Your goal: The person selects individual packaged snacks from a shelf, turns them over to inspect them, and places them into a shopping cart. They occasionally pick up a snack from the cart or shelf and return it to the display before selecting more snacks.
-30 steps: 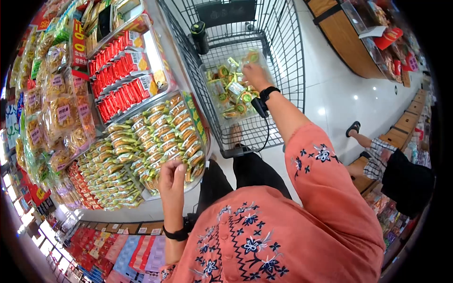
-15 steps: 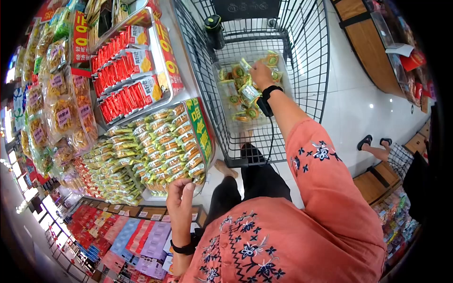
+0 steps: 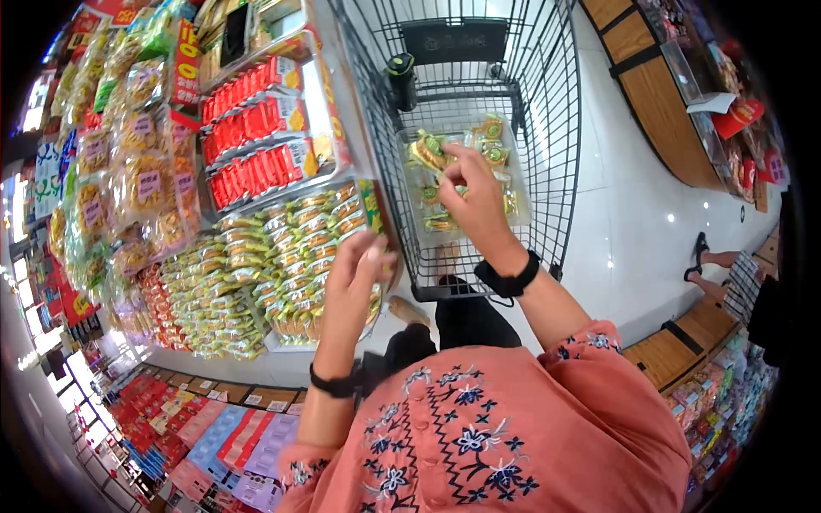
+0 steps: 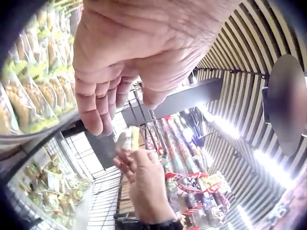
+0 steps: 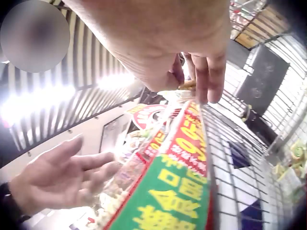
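Observation:
My right hand (image 3: 481, 201) is over the shopping cart (image 3: 453, 43), pinching a wrapped snack (image 3: 426, 152) between thumb and fingers. In the left wrist view the same snack (image 4: 128, 139) shows pale yellow at the fingertips. Below that hand, a clear tray (image 3: 522, 201) in the cart holds several green-and-clear packets (image 3: 493, 128). My left hand (image 3: 352, 272) hovers at the corner of the display beside stacked wrapped snacks (image 3: 295, 265), holding nothing. In the right wrist view the left hand (image 5: 62, 179) has its fingers loosely extended.
Red packets (image 3: 261, 175) fill a display tray left of the cart, with hanging snack bags (image 3: 141, 188) farther left. A black bottle (image 3: 400, 81) stands in the cart's back left. A wooden counter (image 3: 658, 94) and another person's legs (image 3: 723, 261) are to the right.
My right hand has come up and back from the tray with a wrapped snack. My left hand has risen slightly and moved toward the cart, its fingers spreading.

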